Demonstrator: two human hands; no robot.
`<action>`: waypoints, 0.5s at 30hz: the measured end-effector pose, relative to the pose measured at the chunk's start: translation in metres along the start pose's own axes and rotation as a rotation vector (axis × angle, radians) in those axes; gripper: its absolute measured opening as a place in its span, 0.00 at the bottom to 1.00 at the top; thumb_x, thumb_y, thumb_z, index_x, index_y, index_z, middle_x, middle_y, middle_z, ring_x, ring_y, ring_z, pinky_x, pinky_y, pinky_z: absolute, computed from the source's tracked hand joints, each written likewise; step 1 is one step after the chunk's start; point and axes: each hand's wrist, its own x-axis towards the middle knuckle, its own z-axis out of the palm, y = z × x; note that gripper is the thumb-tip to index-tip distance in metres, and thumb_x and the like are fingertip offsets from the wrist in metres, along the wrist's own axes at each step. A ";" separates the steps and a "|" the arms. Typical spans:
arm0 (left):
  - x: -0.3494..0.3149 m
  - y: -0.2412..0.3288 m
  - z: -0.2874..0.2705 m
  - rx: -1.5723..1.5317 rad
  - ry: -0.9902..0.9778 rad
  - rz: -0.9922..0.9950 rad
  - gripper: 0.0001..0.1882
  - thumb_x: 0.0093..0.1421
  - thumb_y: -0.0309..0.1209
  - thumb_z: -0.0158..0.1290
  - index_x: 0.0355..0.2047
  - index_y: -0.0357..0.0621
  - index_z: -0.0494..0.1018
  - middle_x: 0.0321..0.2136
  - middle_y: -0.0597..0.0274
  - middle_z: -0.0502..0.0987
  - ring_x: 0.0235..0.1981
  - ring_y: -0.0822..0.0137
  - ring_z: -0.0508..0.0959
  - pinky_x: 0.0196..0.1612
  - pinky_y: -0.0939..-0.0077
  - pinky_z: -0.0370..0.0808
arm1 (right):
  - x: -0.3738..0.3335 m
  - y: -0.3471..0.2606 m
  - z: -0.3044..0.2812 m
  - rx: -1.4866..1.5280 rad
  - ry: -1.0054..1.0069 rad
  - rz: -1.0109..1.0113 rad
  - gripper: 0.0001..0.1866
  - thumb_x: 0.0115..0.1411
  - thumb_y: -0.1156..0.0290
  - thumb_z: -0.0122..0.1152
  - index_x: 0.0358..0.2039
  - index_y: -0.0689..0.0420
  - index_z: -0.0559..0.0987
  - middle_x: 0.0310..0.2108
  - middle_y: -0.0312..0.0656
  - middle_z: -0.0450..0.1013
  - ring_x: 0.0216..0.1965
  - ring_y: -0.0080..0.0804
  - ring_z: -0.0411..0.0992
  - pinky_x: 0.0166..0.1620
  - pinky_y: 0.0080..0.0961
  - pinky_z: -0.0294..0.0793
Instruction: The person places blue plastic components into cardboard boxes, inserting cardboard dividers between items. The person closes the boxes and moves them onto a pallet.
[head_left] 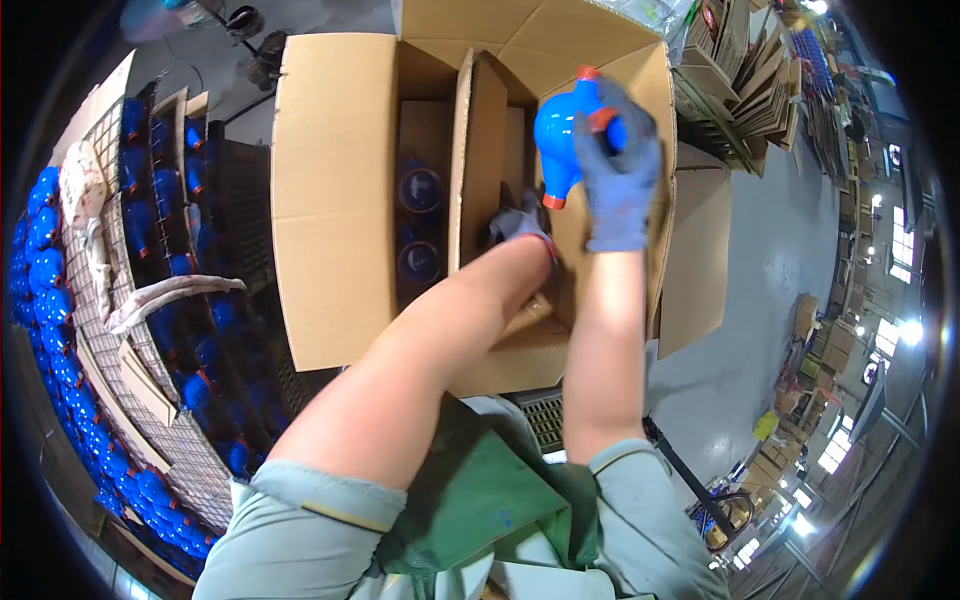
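Head view: the gloved right hand [620,160] holds one blue, red-ended fitting [560,128] over the right side of one open cardboard box [335,200]. The left hand [518,226] reaches inside, its grip unclear. Left of one divider [484,150] sit two round blue pieces [420,190].

This looks like a factory or warehouse packing area: many matching blue parts [45,268] crowd a wire rack [118,262], flat cardboard sheets [745,75] stand near an open cardboard box [335,200], and bright ceiling lights [910,332] and windows [902,230] line a large, grey-floored hall.
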 end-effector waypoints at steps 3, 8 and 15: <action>0.029 -0.022 0.017 -0.002 0.009 -0.059 0.14 0.54 0.36 0.53 0.40 0.52 0.81 0.44 0.56 0.79 0.51 0.60 0.74 0.53 0.61 0.68 | -0.030 0.035 0.022 -0.454 -0.165 0.061 0.27 0.46 0.65 0.73 0.50 0.47 0.79 0.48 0.45 0.72 0.51 0.46 0.69 0.55 0.41 0.69; 0.022 -0.043 0.024 -0.072 0.038 -0.143 0.16 0.56 0.37 0.52 0.44 0.52 0.80 0.43 0.57 0.79 0.48 0.59 0.76 0.48 0.61 0.71 | -0.086 0.101 0.088 -0.519 -0.520 0.069 0.25 0.43 0.62 0.71 0.45 0.49 0.79 0.44 0.46 0.72 0.50 0.49 0.67 0.54 0.43 0.69; -0.178 -0.013 0.020 -0.439 0.896 0.103 0.22 0.58 0.38 0.49 0.51 0.42 0.74 0.45 0.52 0.77 0.46 0.54 0.78 0.56 0.57 0.71 | -0.178 0.211 0.115 -0.631 -0.319 -0.050 0.16 0.55 0.70 0.53 0.43 0.51 0.82 0.41 0.49 0.74 0.47 0.51 0.70 0.49 0.45 0.71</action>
